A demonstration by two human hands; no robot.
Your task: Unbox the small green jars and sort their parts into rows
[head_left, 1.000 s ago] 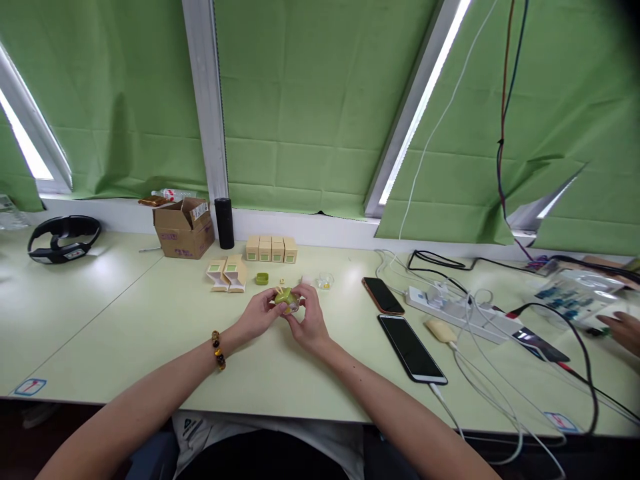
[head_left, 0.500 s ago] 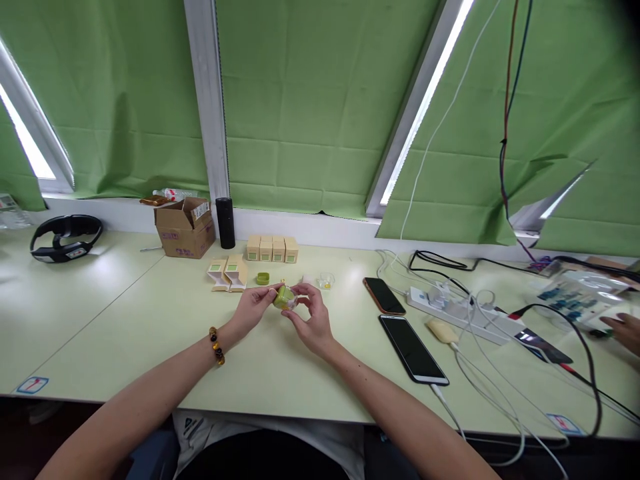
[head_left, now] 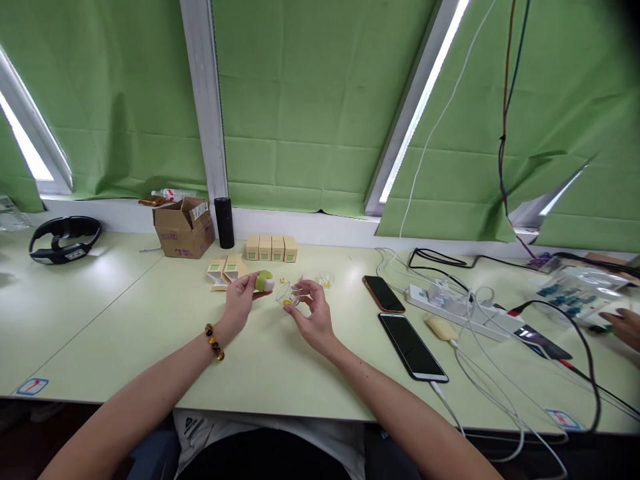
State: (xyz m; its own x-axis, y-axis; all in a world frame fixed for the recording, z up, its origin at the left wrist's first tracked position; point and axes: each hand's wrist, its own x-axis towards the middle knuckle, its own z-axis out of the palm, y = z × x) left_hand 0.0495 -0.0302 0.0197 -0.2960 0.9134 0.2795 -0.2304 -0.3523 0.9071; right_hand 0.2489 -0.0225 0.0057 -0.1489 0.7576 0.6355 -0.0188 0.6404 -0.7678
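Observation:
My left hand [head_left: 241, 301] has its fingers closed on a small green and white case [head_left: 265, 283], lifted over the table. My right hand [head_left: 314, 313] grips a small clear plastic cover [head_left: 286, 295] with a yellow spot at its lower part. A gap separates the two pieces. Behind the right hand lie a second clear plastic cover [head_left: 327, 279] and a whitish piece [head_left: 305, 277], partly hidden by the fingers. A tiny yellow piece [head_left: 283, 280] rests between the hands. Two opened cardboard boxes [head_left: 225, 271] stand just beyond my left hand.
Several small closed boxes [head_left: 271, 248] line the back, beside a black cylinder [head_left: 225, 223] and a carton [head_left: 184, 228]. To the right are two phones [head_left: 414, 347], a power strip [head_left: 457, 313] and loose cables. Another person's hand [head_left: 623, 327] is at the far right.
The green case has come out of the clear cover. My left hand has carried the case left and slightly up, while the cover stays in my right hand.

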